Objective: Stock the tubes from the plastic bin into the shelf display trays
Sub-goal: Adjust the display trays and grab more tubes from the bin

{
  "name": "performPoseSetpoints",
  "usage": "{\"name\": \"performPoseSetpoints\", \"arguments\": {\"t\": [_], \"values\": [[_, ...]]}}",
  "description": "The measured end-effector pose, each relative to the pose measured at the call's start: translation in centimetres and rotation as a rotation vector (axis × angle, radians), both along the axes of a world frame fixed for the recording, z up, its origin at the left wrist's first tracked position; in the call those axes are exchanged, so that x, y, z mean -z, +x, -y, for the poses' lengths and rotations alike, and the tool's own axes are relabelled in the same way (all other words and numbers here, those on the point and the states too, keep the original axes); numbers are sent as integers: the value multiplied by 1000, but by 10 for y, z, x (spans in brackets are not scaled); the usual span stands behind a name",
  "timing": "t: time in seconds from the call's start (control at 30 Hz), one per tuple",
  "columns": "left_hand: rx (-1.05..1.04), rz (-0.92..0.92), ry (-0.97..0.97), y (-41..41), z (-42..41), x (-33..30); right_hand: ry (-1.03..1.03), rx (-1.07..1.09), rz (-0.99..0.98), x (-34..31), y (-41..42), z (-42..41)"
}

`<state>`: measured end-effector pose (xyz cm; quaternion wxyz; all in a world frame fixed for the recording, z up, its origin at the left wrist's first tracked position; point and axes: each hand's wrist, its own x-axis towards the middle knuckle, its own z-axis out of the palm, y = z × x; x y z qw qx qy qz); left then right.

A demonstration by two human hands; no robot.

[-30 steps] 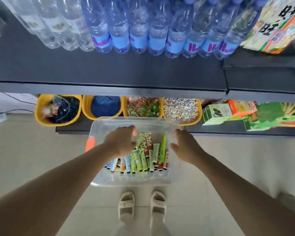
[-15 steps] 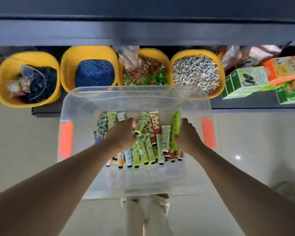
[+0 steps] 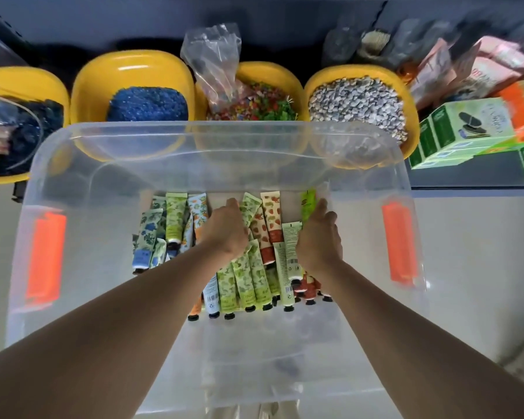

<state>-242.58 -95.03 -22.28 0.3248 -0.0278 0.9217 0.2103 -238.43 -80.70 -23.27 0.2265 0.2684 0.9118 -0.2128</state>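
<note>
Both my hands are down in the clear plastic bin point(image 3: 212, 164) at frame centre, on the heap of tubes point(image 3: 248, 276). My left hand point(image 3: 226, 229) curls onto them; my right hand point(image 3: 318, 240) grasps some. Across the top stand four yellow bowls point(image 3: 133, 71), with green boxes point(image 3: 466, 128) at right. The bin's two orange latches point(image 3: 399, 241) flank the heap.

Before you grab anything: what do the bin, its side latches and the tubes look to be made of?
The bin looks like clear, glossy, rigid plastic: the yellow tubs show through its wall. The orange latches seem opaque moulded plastic, matte. The tubes look like soft printed plastic or laminate, with flat crimped ends and small dark screw caps; which of the two cannot be told.
</note>
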Motion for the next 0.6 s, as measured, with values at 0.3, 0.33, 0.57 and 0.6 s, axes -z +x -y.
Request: {"name": "performPoseSetpoints", "arguments": {"t": [0.3, 0.33, 0.57, 0.6], "values": [[-33, -15, 9, 7, 16, -56, -180, -29, 56, -60, 3, 0], [-46, -22, 32, 10, 17, -71, -225, -23, 32, -76, 4, 0], [-56, -121, 160, 16, 27, -218, -484, 12, -180, -234, 6, -8], [-52, -140, 167, 15, 29, -242, -508, 21, -217, -259, 6, -10]]}}
